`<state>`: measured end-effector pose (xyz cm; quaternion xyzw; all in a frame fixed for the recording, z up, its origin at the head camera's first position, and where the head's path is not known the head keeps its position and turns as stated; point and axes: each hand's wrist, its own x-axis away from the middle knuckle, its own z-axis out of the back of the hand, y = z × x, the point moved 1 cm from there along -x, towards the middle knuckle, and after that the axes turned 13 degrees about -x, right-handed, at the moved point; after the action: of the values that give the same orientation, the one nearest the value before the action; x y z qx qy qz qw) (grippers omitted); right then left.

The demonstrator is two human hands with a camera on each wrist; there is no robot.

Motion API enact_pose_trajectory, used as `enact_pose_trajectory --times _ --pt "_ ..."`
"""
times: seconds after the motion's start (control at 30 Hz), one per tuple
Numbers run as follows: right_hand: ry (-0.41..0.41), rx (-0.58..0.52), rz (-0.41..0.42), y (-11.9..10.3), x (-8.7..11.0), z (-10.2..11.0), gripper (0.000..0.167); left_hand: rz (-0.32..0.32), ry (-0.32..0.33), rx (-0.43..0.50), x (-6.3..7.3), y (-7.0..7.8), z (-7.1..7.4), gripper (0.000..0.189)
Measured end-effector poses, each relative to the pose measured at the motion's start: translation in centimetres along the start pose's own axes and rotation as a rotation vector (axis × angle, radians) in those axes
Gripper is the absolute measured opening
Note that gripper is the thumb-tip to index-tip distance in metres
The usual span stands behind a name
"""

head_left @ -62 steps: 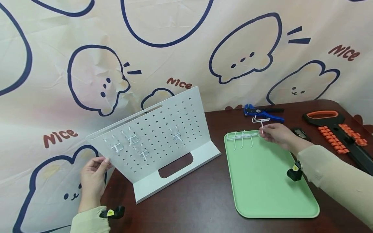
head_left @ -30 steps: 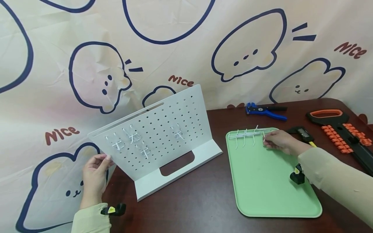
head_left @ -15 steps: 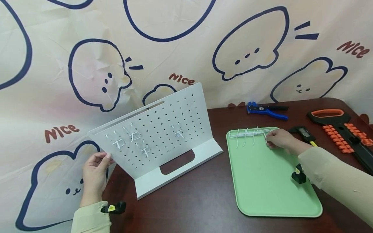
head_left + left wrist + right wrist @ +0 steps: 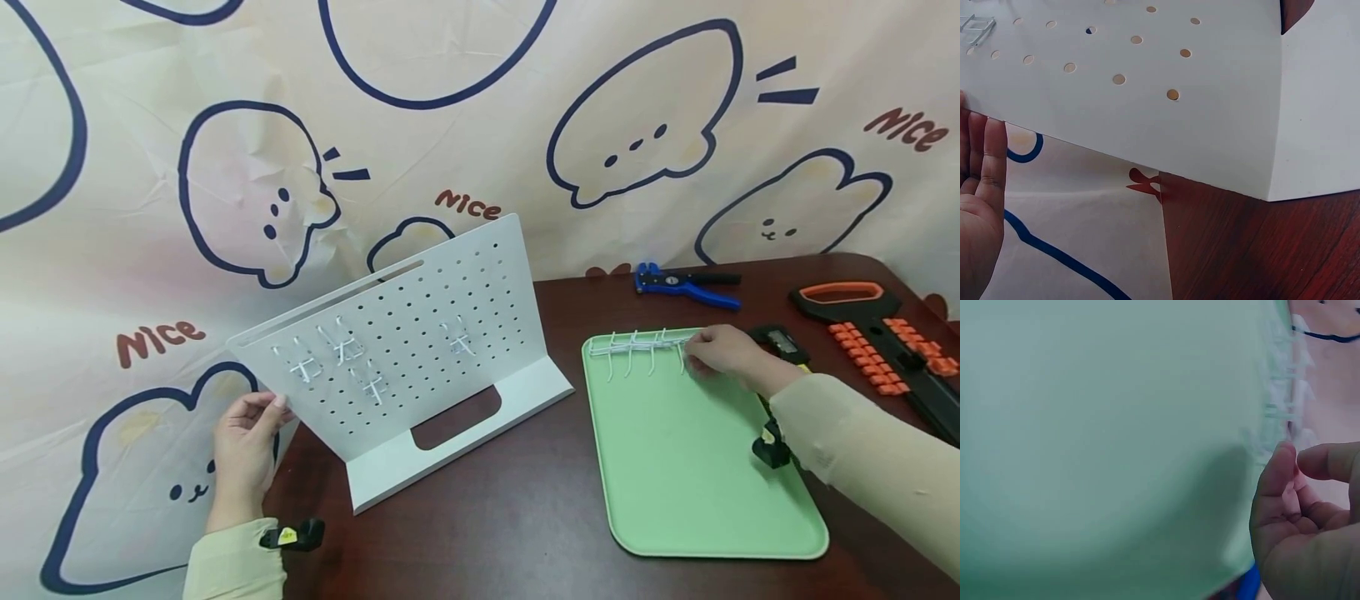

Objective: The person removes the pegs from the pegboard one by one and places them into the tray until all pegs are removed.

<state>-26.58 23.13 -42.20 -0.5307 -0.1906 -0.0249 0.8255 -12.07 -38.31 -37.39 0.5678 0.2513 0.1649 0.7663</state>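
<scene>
A white pegboard [image 4: 408, 367] with an angled base stands on the left, several white wire hooks [image 4: 303, 370] fitted in its holes. My left hand [image 4: 243, 454] pinches its left edge, thumb in front; fingers [image 4: 992, 153] reach behind the board in the left wrist view. More white wire hooks [image 4: 633, 344] lie in a row along the far end of a light green tray [image 4: 697, 475]. At the row's right end is my right hand [image 4: 723, 354], fingers bent. In the right wrist view the thumb and index fingertips [image 4: 1282, 453] stand slightly apart, nothing visible between them.
Behind the tray lies a blue and black wire stripper [image 4: 678, 287]. A digital caliper [image 4: 783, 342] sits beyond the right wrist. Farther right is a black tool holder with orange pieces [image 4: 873, 354]. A printed cloth [image 4: 450, 75] hangs behind the dark table [image 4: 510, 508].
My right hand has lowered a wire hook to the right end of the row on the tray and let go of it. The left hand keeps its hold on the pegboard.
</scene>
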Motion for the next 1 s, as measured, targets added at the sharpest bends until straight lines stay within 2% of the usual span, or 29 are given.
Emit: enact_pose_trajectory --times 0.13,0.23,0.33,0.5,0.7,1.0 --pt "-0.016 -0.082 0.064 -2.6 -0.3 0.3 0.037 0.003 0.002 -0.013 -0.1 0.1 0.1 0.004" --pt "-0.048 -0.112 0.129 -5.6 -0.2 -0.7 0.038 0.004 0.006 -0.017 -0.1 0.1 0.1 0.007" --pt "-0.079 -0.136 0.173 -8.6 0.1 -2.6 0.034 0.002 0.007 -0.018 0.0 0.1 0.1 0.010" --pt "-0.138 -0.198 0.219 -13.1 0.8 -6.5 0.030 0.007 -0.001 -0.038 0.0 0.0 0.1 0.003" --pt "-0.230 -0.246 0.268 -18.0 1.7 -10.5 0.032 0.032 -0.006 -0.066 0.1 -0.4 0.3 0.011" --pt "-0.407 -0.359 0.292 -23.3 2.6 -16.0 0.034 -0.016 -0.004 -0.032 0.2 -0.1 0.1 0.006"
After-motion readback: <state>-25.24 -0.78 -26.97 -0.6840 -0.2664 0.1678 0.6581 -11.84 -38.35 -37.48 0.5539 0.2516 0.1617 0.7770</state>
